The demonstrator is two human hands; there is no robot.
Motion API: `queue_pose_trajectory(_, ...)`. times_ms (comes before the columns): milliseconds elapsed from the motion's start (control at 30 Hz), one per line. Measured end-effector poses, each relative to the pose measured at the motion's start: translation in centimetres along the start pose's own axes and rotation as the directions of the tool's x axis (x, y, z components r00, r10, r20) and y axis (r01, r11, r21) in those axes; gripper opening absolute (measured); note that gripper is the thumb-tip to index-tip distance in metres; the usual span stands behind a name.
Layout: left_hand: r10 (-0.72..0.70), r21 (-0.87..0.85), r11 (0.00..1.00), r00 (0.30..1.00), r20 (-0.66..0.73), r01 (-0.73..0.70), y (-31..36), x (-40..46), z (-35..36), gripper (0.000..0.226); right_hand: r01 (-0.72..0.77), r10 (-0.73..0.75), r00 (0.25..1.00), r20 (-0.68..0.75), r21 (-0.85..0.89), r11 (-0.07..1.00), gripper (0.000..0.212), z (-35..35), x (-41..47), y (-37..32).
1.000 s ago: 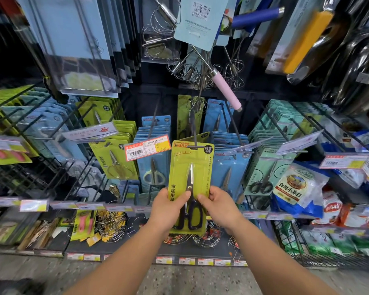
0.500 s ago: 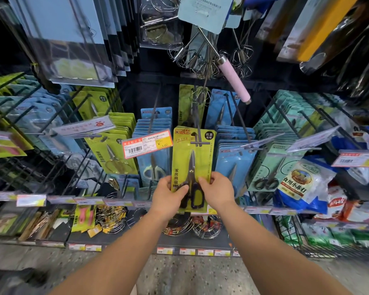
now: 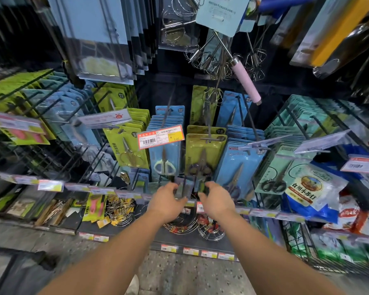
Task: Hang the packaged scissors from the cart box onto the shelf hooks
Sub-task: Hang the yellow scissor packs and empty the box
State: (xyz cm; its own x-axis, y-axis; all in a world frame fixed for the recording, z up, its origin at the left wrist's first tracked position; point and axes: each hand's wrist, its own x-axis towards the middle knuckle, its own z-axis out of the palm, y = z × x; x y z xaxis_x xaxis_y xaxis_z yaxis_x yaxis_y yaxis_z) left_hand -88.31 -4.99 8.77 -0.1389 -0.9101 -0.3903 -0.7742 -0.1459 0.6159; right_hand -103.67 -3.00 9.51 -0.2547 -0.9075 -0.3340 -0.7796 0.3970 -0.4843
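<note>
A yellow-green pack of dark-handled scissors (image 3: pixel 202 154) hangs at the front of the middle shelf hook (image 3: pixel 209 138), ahead of more packs of the same kind. My left hand (image 3: pixel 168 201) and my right hand (image 3: pixel 216 202) hover just under its lower edge, a little apart, with fingers loosely bent. The view is blurred, and neither hand plainly grips the pack. The right fingertips are close to its bottom corner. The cart box is out of view.
Blue scissor packs (image 3: pixel 165 158) with an orange price tag (image 3: pixel 160 137) hang to the left, and more blue packs (image 3: pixel 238 165) hang to the right. A pink-handled whisk (image 3: pixel 245 81) dangles overhead. A white and blue bag (image 3: pixel 307 188) sits at the right. Wire items lie on the lower shelf (image 3: pixel 192 228).
The pack went up onto the hook and now hangs there. Both hands slid down off its lower half and sit below it.
</note>
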Motion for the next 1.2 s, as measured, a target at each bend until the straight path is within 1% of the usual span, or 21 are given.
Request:
queue_pose_trajectory(67,-0.003,0.130,0.992,1.000,-0.026,0.006,-0.5,-1.0,-0.8,0.061,0.089,-0.084,0.995,0.054,-0.088,0.992,0.040,0.8,-0.6,-0.7)
queue_pose_trajectory(133,-0.001,0.229,0.973,0.999,-0.041,0.011,-1.1,-1.5,-1.4,0.058,0.162,-0.147,0.982,0.117,-0.134,0.978,0.040,1.6,-0.9,-1.4)
queue_pose_trajectory(200,-0.007,0.286,0.958,0.998,-0.065,0.026,-2.2,-2.3,-2.2,0.057,0.232,-0.204,0.964,0.170,-0.165,0.959,0.038,2.5,-1.5,-2.5)
queue_pose_trajectory(300,0.005,0.359,0.933,0.996,-0.094,0.029,-4.3,-3.7,-3.7,0.055,0.322,-0.280,0.938,0.206,-0.209,0.924,0.036,4.2,-2.5,-4.9)
queue_pose_trajectory(400,-0.060,0.405,0.908,0.990,-0.124,0.106,-7.0,-5.3,-5.6,0.056,0.424,-0.358,0.894,0.271,-0.246,0.872,0.041,5.7,-3.7,-8.1)
queue_pose_trajectory(533,-0.160,0.359,0.906,0.966,-0.202,0.225,-11.7,-7.8,-8.9,0.057,0.562,-0.454,0.809,0.373,-0.267,0.783,0.043,8.2,-5.4,-13.8)
queue_pose_trajectory(667,-0.265,0.279,0.895,0.918,-0.294,0.348,-17.8,-11.4,-13.4,0.054,0.685,-0.552,0.717,0.426,-0.283,0.671,0.031,13.1,-8.2,-20.9)
queue_pose_trajectory(733,-0.317,0.239,0.883,0.888,-0.334,0.405,-21.5,-13.2,-15.7,0.050,0.722,-0.583,0.677,0.449,-0.255,0.643,0.033,16.0,-9.9,-24.5)
queue_pose_trajectory(933,-0.437,0.157,0.836,0.811,-0.388,0.526,-31.8,-18.4,-22.4,0.058,0.822,-0.652,0.556,0.516,-0.224,0.524,0.040,24.4,-14.8,-35.1)
queue_pose_trajectory(1067,-0.503,0.111,0.793,0.747,-0.435,0.599,-37.3,-21.8,-26.2,0.055,0.872,-0.693,0.477,0.541,-0.194,0.449,0.039,29.0,-18.1,-40.9)
queue_pose_trajectory(1200,-0.556,0.063,0.760,0.697,-0.453,0.647,-41.7,-24.8,-29.0,0.056,0.914,-0.716,0.398,0.574,-0.179,0.365,0.039,32.5,-21.0,-45.4)
